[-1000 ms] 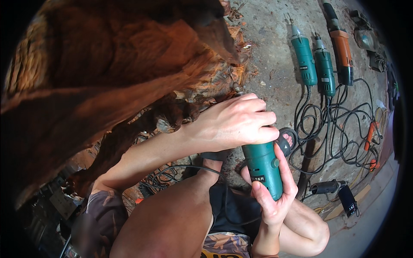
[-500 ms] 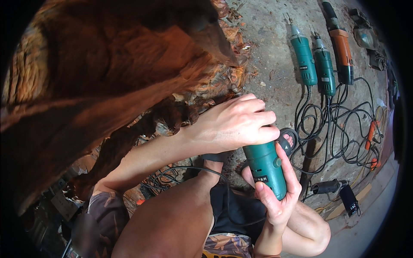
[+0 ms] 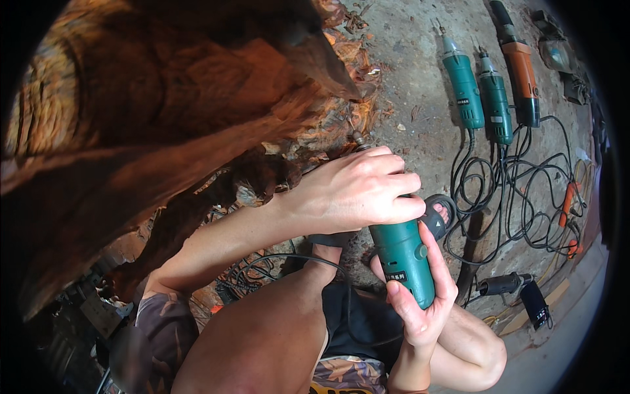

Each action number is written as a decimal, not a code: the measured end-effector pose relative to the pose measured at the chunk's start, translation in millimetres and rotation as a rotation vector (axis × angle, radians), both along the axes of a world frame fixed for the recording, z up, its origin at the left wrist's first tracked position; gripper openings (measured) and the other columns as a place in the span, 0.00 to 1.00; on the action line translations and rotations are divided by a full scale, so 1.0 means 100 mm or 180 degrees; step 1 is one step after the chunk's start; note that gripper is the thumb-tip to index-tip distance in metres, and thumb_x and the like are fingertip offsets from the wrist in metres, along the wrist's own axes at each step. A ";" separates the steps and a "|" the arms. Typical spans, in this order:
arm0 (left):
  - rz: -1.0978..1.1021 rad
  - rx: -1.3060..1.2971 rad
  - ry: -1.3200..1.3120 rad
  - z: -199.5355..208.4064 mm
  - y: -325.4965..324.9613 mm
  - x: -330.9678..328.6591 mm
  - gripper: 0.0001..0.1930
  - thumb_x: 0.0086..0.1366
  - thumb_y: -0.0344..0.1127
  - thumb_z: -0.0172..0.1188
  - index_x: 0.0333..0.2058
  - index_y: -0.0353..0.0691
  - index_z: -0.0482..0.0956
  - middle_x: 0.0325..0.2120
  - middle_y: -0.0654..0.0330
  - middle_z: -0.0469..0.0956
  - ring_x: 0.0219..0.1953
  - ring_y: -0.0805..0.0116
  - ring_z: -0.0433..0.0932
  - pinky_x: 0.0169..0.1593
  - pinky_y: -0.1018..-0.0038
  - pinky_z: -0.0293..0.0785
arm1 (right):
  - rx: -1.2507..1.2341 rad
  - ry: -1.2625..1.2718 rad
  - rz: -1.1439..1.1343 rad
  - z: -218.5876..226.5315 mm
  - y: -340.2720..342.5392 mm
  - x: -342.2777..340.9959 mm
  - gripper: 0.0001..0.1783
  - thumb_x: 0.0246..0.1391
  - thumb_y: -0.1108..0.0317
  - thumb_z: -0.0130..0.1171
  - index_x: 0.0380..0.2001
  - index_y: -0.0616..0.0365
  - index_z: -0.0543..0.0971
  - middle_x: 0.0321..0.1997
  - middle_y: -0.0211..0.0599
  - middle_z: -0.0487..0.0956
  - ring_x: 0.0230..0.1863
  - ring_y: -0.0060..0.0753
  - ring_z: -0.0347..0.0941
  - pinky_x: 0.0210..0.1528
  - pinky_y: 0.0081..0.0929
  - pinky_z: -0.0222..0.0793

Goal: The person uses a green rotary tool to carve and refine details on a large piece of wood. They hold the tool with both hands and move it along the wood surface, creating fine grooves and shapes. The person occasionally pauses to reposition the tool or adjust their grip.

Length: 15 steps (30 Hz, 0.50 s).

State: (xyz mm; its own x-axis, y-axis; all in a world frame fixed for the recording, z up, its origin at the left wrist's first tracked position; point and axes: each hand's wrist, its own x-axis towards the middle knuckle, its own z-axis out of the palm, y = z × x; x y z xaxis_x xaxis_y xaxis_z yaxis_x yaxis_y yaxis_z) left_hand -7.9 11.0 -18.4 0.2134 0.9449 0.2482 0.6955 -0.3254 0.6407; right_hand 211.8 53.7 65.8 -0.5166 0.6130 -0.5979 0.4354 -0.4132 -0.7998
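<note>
My two hands hold a green die grinder (image 3: 401,246) at a tilt, its tip end upward and away from me. My left hand (image 3: 361,184) wraps over the front part of the grinder, hiding most of its nose. Beyond the knuckles, the metal tip (image 3: 357,138) shows close beside the reddish-brown carved wood (image 3: 216,98); whether it touches the wood I cannot tell. My right hand (image 3: 426,322) cups the rear of the body, thumb on one side and fingers along the other. The large, rough-edged wood overhangs my left forearm.
Two more green die grinders (image 3: 462,92) (image 3: 495,108) and an orange-and-black power tool (image 3: 522,72) lie on the concrete floor at right. Their black cords (image 3: 485,184) coil below them. A phone-like black object (image 3: 535,305) lies lower right. Wood shavings (image 3: 361,65) litter the floor.
Both hands and the die grinder have shifted very slightly downward, and a little more of the metal tip shows. Both grips stay the same.
</note>
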 end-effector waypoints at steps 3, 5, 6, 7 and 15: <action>-0.0037 0.0026 -0.0044 0.02 0.00 0.00 0.14 0.50 0.35 0.62 0.38 0.44 0.77 0.34 0.64 0.73 0.41 0.64 0.77 0.48 0.68 0.75 | -0.0022 0.0064 0.0021 0.01 -0.01 0.02 0.42 0.47 0.71 0.71 0.66 0.75 0.70 0.54 0.52 0.82 0.53 0.34 0.79 0.59 0.30 0.73; -0.0057 0.0066 -0.0066 0.02 -0.01 0.00 0.14 0.50 0.35 0.62 0.38 0.44 0.77 0.34 0.64 0.73 0.41 0.64 0.77 0.48 0.68 0.75 | -0.0062 0.0096 0.0022 0.02 -0.02 0.02 0.43 0.47 0.71 0.71 0.66 0.75 0.69 0.55 0.53 0.82 0.53 0.34 0.79 0.59 0.30 0.73; -0.0065 0.0082 -0.0067 0.01 -0.01 0.00 0.14 0.50 0.35 0.62 0.38 0.44 0.77 0.34 0.64 0.73 0.41 0.64 0.77 0.48 0.68 0.75 | -0.0094 0.0102 0.0014 0.02 -0.02 0.02 0.43 0.47 0.71 0.71 0.66 0.75 0.69 0.55 0.53 0.81 0.54 0.34 0.79 0.59 0.30 0.73; -0.0072 0.0098 -0.0067 0.00 -0.01 -0.01 0.14 0.50 0.35 0.62 0.38 0.44 0.77 0.34 0.64 0.73 0.41 0.64 0.76 0.48 0.68 0.76 | -0.0095 0.0160 -0.0044 0.02 -0.03 0.02 0.43 0.47 0.71 0.71 0.66 0.75 0.69 0.56 0.54 0.81 0.54 0.35 0.79 0.59 0.30 0.72; -0.0247 0.0130 -0.0034 0.00 -0.01 0.01 0.13 0.50 0.36 0.62 0.36 0.44 0.76 0.33 0.65 0.72 0.39 0.65 0.76 0.48 0.69 0.76 | 0.0057 0.0268 -0.0027 -0.03 -0.17 0.10 0.43 0.48 0.71 0.72 0.67 0.76 0.68 0.59 0.56 0.78 0.60 0.40 0.75 0.64 0.34 0.69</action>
